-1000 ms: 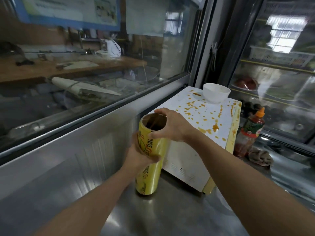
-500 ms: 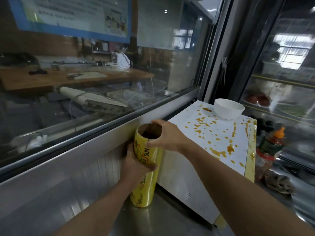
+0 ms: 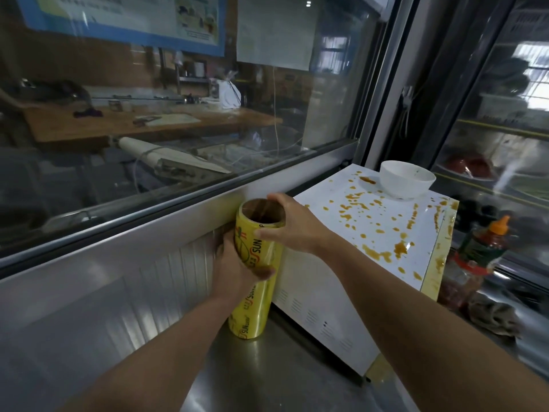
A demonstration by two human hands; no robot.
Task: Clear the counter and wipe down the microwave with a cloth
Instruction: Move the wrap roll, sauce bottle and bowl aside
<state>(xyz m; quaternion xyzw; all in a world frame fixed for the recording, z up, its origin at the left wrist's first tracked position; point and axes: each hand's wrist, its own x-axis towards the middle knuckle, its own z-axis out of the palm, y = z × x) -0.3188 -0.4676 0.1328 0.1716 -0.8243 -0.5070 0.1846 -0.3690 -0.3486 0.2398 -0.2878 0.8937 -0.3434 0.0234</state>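
A yellow roll of cling film (image 3: 252, 307) stands upright on the steel counter (image 3: 267, 379), just left of the white microwave (image 3: 383, 230). My left hand (image 3: 234, 266) wraps around the roll's middle. My right hand (image 3: 297, 224) grips its open top rim. The microwave's top is spattered with orange-brown sauce. A white bowl (image 3: 407, 179) sits on its far corner. A crumpled brown cloth (image 3: 493, 316) lies on the counter to the right of the microwave.
A sauce bottle with an orange cap (image 3: 481, 257) stands right of the microwave, behind the cloth. A steel wall panel and a glass window (image 3: 178, 129) run along the left. A glass-door fridge (image 3: 505, 114) fills the right side.
The roll stays upright in both hands beside the microwave. My view has shifted closer and slightly left, so the microwave and bowl sit further right in the frame.
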